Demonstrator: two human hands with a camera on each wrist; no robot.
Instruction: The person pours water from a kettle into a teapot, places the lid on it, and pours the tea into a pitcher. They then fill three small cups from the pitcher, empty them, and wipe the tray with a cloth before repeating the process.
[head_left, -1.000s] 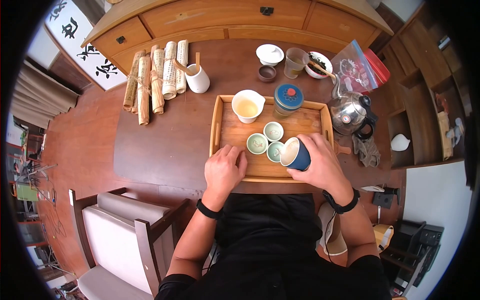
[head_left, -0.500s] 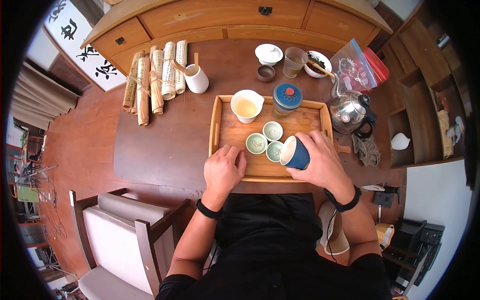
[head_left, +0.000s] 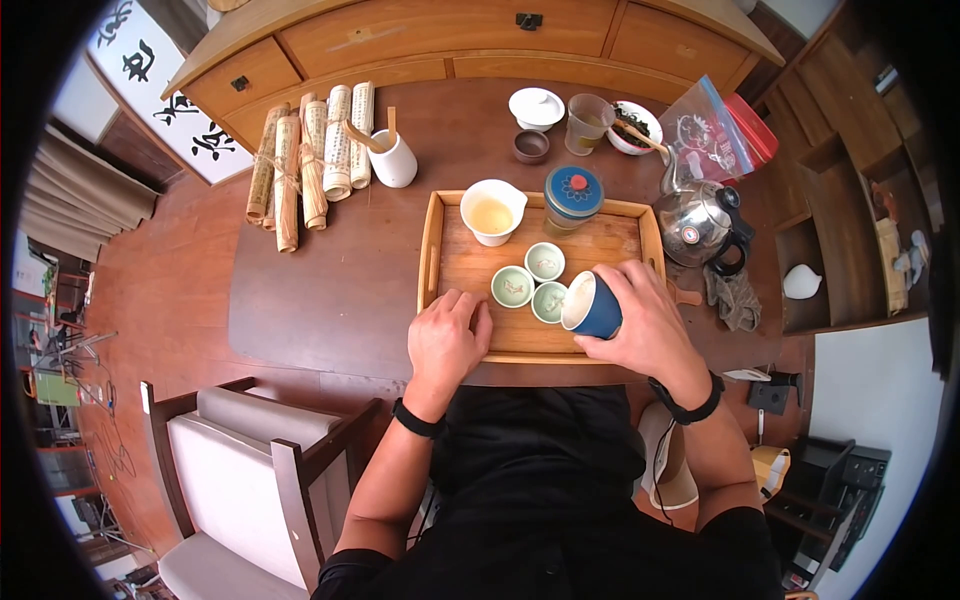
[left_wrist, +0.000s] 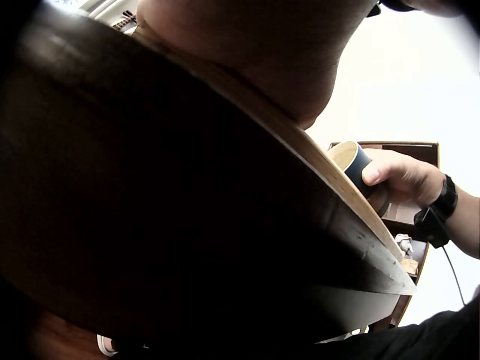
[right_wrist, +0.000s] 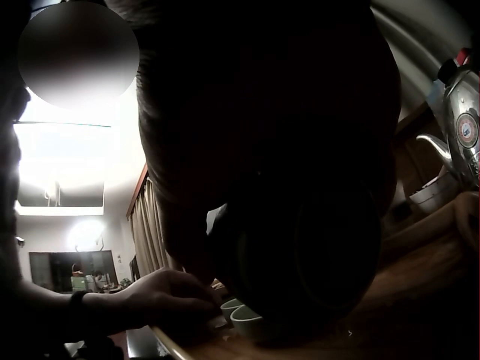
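My right hand (head_left: 650, 320) grips a blue cup (head_left: 600, 312) with a pale inside, tilted so that its mouth faces left. The cup's rim is right beside the nearest of three small pale-green teacups (head_left: 512, 287), which stand close together on a wooden tray (head_left: 465, 357). My left hand (head_left: 445, 335) rests at the tray's front left corner, fingers loosely bent and holding nothing. In the left wrist view the blue cup (left_wrist: 361, 169) shows past the tray's edge. The right wrist view is dark, with the teacups (right_wrist: 247, 319) low beside the held cup.
A white pitcher (head_left: 493, 212) of pale yellow tea and a jar with a blue lid (head_left: 575, 195) stand at the tray's back. A steel kettle (head_left: 692, 222) is to the right. Behind are a lidded white bowl (head_left: 537, 107), a glass (head_left: 588, 128) and several scrolls (head_left: 314, 155) at left.
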